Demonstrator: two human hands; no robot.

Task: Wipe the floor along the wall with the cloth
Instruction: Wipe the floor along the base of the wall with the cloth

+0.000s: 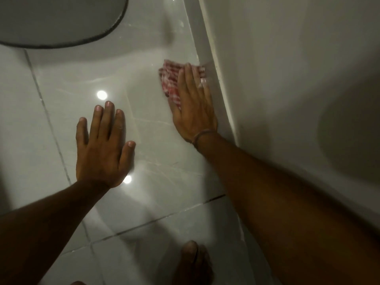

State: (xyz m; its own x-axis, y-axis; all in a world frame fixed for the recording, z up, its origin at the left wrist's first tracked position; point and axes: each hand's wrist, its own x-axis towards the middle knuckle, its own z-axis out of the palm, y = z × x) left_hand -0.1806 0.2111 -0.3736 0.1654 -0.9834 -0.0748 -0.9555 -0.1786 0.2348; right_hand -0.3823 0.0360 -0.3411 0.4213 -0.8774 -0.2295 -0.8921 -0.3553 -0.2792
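Note:
A red-and-white checked cloth (170,79) lies on the glossy grey tiled floor (160,157), right against the skirting (213,87) at the foot of the white wall (277,68). My right hand (192,105) presses flat on the cloth with fingers stretched forward, covering its near half. A thin band sits on that wrist. My left hand (102,145) rests flat on the bare tiles to the left, fingers spread, holding nothing.
A grey mat (57,21) with a dark rounded edge lies at the top left. My bare foot (192,262) stands at the bottom centre. Grout lines cross the floor, and two lamp reflections shine on the tiles.

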